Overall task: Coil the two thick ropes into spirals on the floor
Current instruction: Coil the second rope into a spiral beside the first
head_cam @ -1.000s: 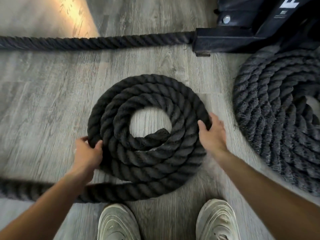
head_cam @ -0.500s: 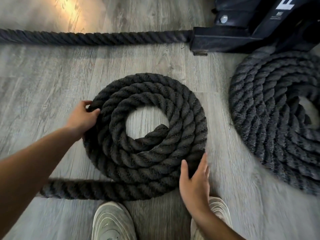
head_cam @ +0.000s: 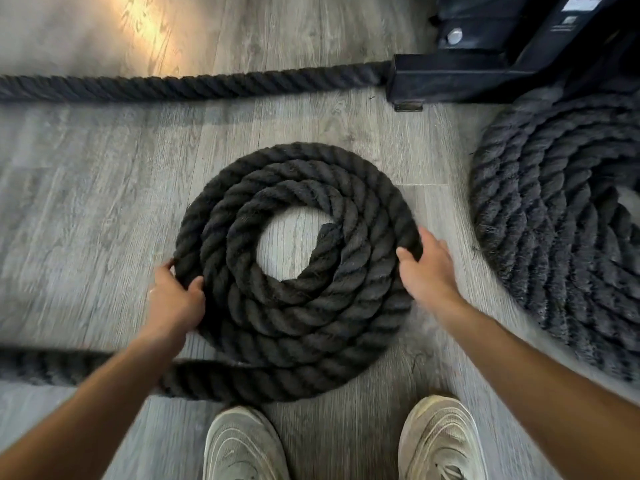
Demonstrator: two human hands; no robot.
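Note:
A thick black rope lies in a flat spiral [head_cam: 298, 306] of about three turns on the grey wood floor, with its end at the open centre. Its loose tail [head_cam: 52, 367] runs off to the left along the near side. My left hand [head_cam: 175, 299] grips the spiral's outer turn at the lower left. My right hand [head_cam: 424, 268] grips the outer turn on the right side. A second, larger rope coil [head_cam: 554, 237] lies at the right edge, partly out of frame.
A straight stretch of rope [head_cam: 194, 86] runs across the far floor into a black metal machine base [head_cam: 450, 77] at the top right. My two pale shoes [head_cam: 242, 445] stand just below the spiral.
My left hand has slid down from the spiral's upper left to its lower left. My right hand went from the bottom edge up to the right side. The spiral has turned, its inner end shifted.

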